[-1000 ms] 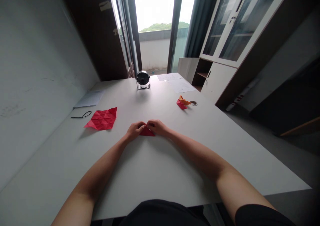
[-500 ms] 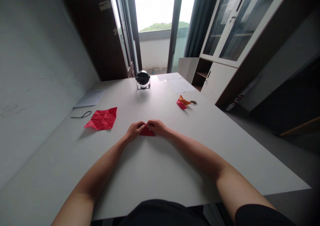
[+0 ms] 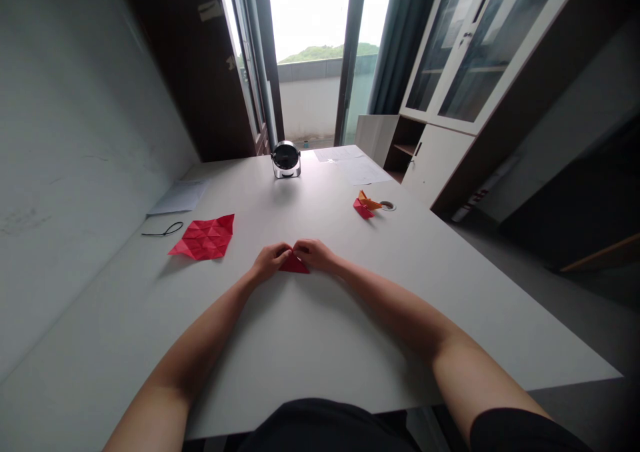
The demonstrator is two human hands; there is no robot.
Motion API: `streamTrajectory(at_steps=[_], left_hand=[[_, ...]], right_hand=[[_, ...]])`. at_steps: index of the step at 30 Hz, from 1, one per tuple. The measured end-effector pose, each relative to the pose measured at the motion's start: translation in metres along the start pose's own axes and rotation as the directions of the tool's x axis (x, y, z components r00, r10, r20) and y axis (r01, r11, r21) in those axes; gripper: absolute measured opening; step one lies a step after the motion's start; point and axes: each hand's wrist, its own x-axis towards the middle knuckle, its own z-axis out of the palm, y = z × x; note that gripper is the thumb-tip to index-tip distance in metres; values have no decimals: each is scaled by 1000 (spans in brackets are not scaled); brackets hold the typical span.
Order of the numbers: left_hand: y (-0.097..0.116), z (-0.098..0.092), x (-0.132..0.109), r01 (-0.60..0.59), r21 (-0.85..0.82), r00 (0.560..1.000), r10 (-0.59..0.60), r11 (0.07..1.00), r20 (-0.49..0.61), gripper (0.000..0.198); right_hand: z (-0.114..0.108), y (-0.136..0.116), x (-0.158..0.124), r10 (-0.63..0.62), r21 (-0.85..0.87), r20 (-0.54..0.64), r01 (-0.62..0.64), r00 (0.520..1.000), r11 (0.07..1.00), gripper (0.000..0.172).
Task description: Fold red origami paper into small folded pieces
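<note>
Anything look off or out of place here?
One lower cabinet door stands open, baring a shelf, while its neighbour is shut. The red sheet left of the left hand is creased all over, not lying flat. No spill shows.

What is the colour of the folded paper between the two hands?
The folded paper is red; the head view shows it best.

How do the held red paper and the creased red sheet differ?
Shape: the held paper is folded, its visible part roughly triangular; the sheet is spread open, creased. Size: the held paper looks smaller than the sheet. State: the held paper is pinched; the sheet lies loose on the table. Both are red.
</note>
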Motion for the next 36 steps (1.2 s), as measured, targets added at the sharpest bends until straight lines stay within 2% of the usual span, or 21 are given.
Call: streamTrajectory(at_steps=[8,17,36], left_hand=[[4,-2,-1,2,16,1000,-2,1000,-7,30],[-2,-1,0,-27,12,1000,27,1000,-6,29],[4,-3,0,6,23,1000,-6,1000,2,30]], right_hand=[[-1,-1,0,20,9,7,-20,1000,1000,17],[-1,-1,0,8,3,-4,-8,1000,1000,17],[-1,-4,0,4,-21,2,-4,1000,1000,16]])
